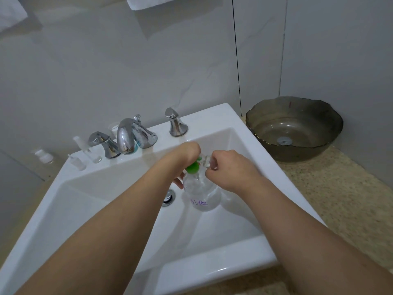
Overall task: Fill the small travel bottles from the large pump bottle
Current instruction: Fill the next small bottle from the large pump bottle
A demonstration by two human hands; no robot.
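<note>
1. Head view: both forearms reach out over a white square sink [214,116] set into a speckled stone surface [340,199].
2. The large pump bottle [203,192], clear with purple handwriting on its side, is held above the basin, just right of the metal drain [169,196]. Its pump head [194,166] is green.
3. The left hand [187,154] lies over the green pump head, wrist bent downward; its fingers curl down around the neck of the bottle, so this grip is closed on the pump bottle.
4. The right hand [230,169] sits just right of the pump, its fingers pinching a small clear travel bottle [207,160] held right at the green head. This grip is closed on that bottle.
5. On the sink's back edge stand a chrome faucet [127,135] and two chrome handles, one to either side of it.
6. At the sink's back left corner stand several small clear bottles [85,154]; another with a white cap [43,155] stands on the surface beyond that corner.
7. A dark glass bowl [294,128] rests at the surface's back right, against the wall.
</note>
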